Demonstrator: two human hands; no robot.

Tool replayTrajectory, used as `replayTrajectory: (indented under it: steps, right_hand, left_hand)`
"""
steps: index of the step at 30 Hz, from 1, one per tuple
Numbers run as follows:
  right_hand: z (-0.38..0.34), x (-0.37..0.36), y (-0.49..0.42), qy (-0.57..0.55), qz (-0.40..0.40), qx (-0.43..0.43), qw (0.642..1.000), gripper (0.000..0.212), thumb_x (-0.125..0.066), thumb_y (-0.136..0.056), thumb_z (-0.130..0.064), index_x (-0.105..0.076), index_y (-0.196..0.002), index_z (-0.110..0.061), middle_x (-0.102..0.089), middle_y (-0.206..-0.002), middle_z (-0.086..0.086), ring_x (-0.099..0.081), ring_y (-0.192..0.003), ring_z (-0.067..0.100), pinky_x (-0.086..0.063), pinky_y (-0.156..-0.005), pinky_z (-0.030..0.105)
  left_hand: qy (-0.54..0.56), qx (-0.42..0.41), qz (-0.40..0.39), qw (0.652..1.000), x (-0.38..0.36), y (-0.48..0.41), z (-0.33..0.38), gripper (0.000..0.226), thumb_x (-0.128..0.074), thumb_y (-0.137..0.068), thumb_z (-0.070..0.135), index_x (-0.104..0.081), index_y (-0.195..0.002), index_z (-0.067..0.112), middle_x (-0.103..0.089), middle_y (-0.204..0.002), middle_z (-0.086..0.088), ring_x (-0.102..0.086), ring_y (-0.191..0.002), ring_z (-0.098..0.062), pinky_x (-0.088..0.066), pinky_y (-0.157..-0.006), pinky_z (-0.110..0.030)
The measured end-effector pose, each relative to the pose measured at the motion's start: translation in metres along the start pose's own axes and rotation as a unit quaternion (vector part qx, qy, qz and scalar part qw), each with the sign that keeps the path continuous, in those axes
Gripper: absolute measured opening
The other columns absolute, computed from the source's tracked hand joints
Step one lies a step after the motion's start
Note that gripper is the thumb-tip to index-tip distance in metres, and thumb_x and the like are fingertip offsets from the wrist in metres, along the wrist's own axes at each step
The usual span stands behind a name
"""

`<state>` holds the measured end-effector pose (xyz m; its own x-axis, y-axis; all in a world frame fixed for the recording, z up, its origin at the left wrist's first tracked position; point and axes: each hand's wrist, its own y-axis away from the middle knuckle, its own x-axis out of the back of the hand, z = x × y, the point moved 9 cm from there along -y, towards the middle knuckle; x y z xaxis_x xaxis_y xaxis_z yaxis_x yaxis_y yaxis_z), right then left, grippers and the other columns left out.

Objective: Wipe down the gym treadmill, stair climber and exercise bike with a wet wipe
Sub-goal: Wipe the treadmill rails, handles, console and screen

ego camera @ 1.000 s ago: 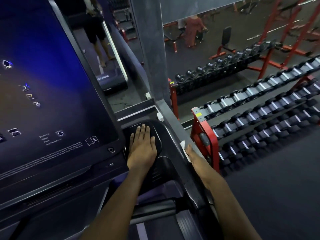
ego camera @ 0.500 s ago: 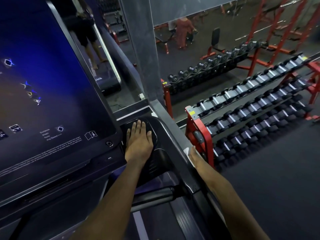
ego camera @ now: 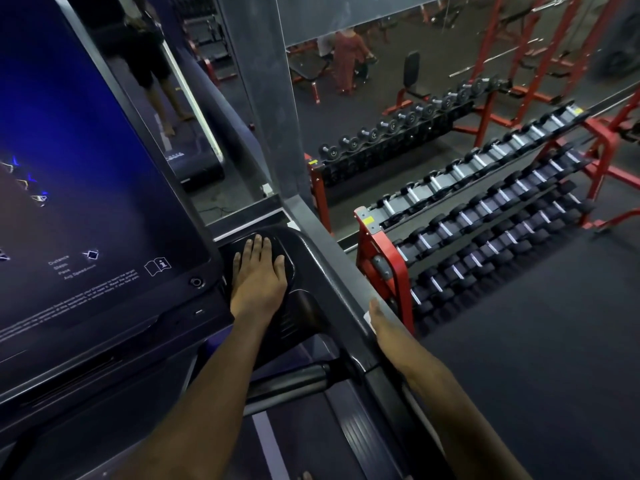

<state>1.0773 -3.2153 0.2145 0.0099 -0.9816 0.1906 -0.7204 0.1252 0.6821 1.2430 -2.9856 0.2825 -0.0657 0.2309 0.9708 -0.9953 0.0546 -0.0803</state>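
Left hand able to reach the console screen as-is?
Probably yes: the left hand lies flat on the black pad right beside the console screen, with nothing between them. The wet wipe, though, is at the right hand.

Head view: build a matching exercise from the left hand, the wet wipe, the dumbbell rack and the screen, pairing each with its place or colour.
1 left hand
2 wet wipe
3 dumbbell rack
4 screen

A red frame
B glowing blue
C flat on the black console pad
D under the right hand, on the side rail

Pairs: 1-C, 2-D, 3-A, 4-B
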Motion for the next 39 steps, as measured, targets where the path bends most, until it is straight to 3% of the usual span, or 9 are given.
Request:
replayTrajectory:
  steps: [2, 8, 12, 16, 19, 22, 25, 31, 39]
  right_hand:
    - [-0.024, -0.006, 0.004, 0.031, -0.006, 0.042, 0.999, 0.105, -0.016, -0.075, -0.096, -0.039, -0.154, -0.031, -0.036, -0.162, 0.002, -0.032, -0.149, 0.024, -0.023, -0.123, 0.050]
    - [-0.032, -0.008, 0.009, 0.035, -0.016, 0.043, 0.998, 0.068, -0.028, -0.104, -0.063, -0.046, -0.151, -0.017, -0.048, -0.153, 0.010, -0.044, -0.141, 0.026, -0.030, -0.120, 0.039]
    - [-0.027, -0.001, 0.025, 0.231, 0.104, 0.090, 0.963, 0.058, -0.028, -0.104, -0.058, -0.065, -0.094, -0.016, -0.069, -0.101, 0.010, -0.063, -0.096, 0.025, -0.050, -0.093, 0.037]
    - [-0.040, -0.001, 0.036, 0.232, 0.212, 0.174, 0.933, 0.032, -0.051, -0.102, -0.038, -0.065, -0.106, -0.010, -0.072, -0.098, 0.010, -0.067, -0.097, 0.030, -0.051, -0.080, 0.036]
    - [-0.061, -0.018, 0.028, 0.221, 0.203, 0.235, 0.925, 0.032, -0.053, -0.101, -0.026, -0.060, -0.129, -0.011, -0.070, -0.116, 0.013, -0.065, -0.112, 0.031, -0.052, -0.093, 0.039]
    - [-0.087, -0.048, 0.008, 0.255, 0.146, 0.304, 0.906, 0.062, -0.050, -0.103, -0.025, -0.027, -0.158, -0.008, -0.033, -0.163, 0.012, -0.029, -0.151, 0.026, -0.024, -0.122, 0.035]
    - [-0.119, -0.075, -0.014, 0.342, 0.127, 0.351, 0.863, 0.073, -0.045, -0.104, -0.037, -0.011, -0.161, -0.007, -0.008, -0.169, 0.014, -0.007, -0.157, 0.028, -0.009, -0.127, 0.042]
    - [-0.155, -0.132, -0.022, 0.458, 0.129, 0.404, 0.781, 0.073, -0.033, -0.107, -0.045, -0.007, -0.161, -0.004, -0.001, -0.169, 0.017, 0.003, -0.157, 0.029, 0.005, -0.125, 0.039]
    - [-0.159, -0.160, -0.007, 0.427, 0.110, 0.462, 0.769, 0.058, -0.034, -0.107, -0.024, -0.019, -0.161, -0.010, -0.015, -0.169, 0.007, -0.013, -0.156, 0.019, -0.008, -0.126, 0.031]
  left_hand:
    - [0.000, 0.002, 0.002, 1.000, 0.002, 0.000, 0.000, 0.061, -0.018, -0.107, 0.044, -0.020, -0.161, 0.015, -0.013, -0.170, -0.001, -0.003, -0.156, -0.012, -0.001, -0.128, -0.037]
    - [-0.005, -0.002, 0.005, 1.000, 0.004, 0.000, 0.002, 0.061, -0.022, -0.107, 0.043, -0.023, -0.160, 0.014, -0.015, -0.169, -0.002, -0.006, -0.156, -0.013, -0.003, -0.128, -0.038]
    - [-0.003, -0.011, -0.001, 1.000, 0.003, 0.000, 0.004, 0.060, -0.022, -0.108, 0.041, -0.021, -0.161, 0.013, -0.013, -0.170, -0.003, -0.005, -0.157, -0.014, -0.001, -0.128, -0.039]
    - [-0.008, -0.031, -0.037, 0.999, 0.008, 0.003, 0.009, 0.056, -0.024, -0.110, 0.031, -0.018, -0.161, 0.010, -0.011, -0.170, -0.006, -0.003, -0.157, -0.018, -0.004, -0.128, -0.040]
    - [-0.002, -0.091, 0.009, 0.996, 0.034, 0.017, 0.023, 0.049, -0.034, -0.107, 0.017, -0.036, -0.154, 0.007, -0.030, -0.164, -0.010, -0.022, -0.154, -0.022, -0.021, -0.125, -0.040]
    - [0.052, -0.121, 0.095, 0.987, 0.078, 0.036, 0.022, 0.037, -0.046, -0.102, 0.008, -0.058, -0.137, 0.007, -0.056, -0.145, -0.008, -0.047, -0.138, -0.021, -0.045, -0.110, -0.041]
    - [0.062, -0.213, 0.167, 0.961, 0.124, 0.053, 0.023, 0.030, -0.057, -0.094, 0.001, -0.067, -0.121, 0.008, -0.068, -0.120, -0.001, -0.058, -0.119, -0.017, -0.056, -0.091, -0.038]
    - [-0.018, -0.238, 0.312, 0.920, 0.192, 0.049, -0.010, 0.034, -0.061, -0.094, 0.005, -0.067, -0.127, 0.008, -0.056, -0.146, -0.006, -0.038, -0.146, -0.026, -0.031, -0.119, -0.045]
    - [-0.117, -0.206, 0.296, 0.925, 0.194, 0.010, -0.017, 0.050, -0.041, -0.105, 0.028, -0.044, -0.152, 0.012, -0.020, -0.168, -0.004, -0.005, -0.157, -0.023, -0.003, -0.128, -0.044]
